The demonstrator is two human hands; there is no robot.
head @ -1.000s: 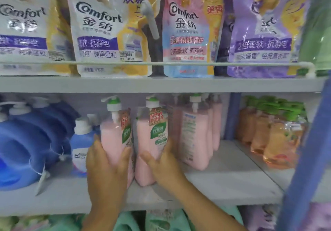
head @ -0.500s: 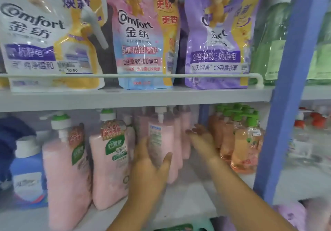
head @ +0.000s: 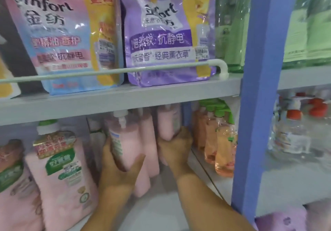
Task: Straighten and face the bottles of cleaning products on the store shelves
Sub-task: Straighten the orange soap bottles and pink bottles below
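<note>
Overhead, across the upper half of the frame, a grey shelf (head: 114, 100) is seen carrying a pink refill pouch (head: 60, 39) and a purple refill pouch (head: 164, 39), both kept behind a white guard rail (head: 125, 70). A blue upright post (head: 254, 94) runs down the right of the frame, and clear bottles with red caps (head: 292, 134) are seen blurred beyond it, with green bottles (head: 232, 33) above them. On the lower shelf (head: 161, 211), orange bottles with green caps (head: 223, 148) are lined up just left of the post. At lower left, a pink pump bottle with a green label (head: 64, 177) is stood facing forward. At centre, a row of pink bottles runs back under the grey shelf. The front pink bottle (head: 125, 141) is gripped low by the left hand (head: 118, 169), thumb on its right side and fingers wrapped round its left. A rear pink bottle (head: 169, 123) is held at its base by the right hand (head: 176, 146), fingers curled round it. Between the two, a middle pink bottle (head: 149, 146) is left standing, touching the front one.
</note>
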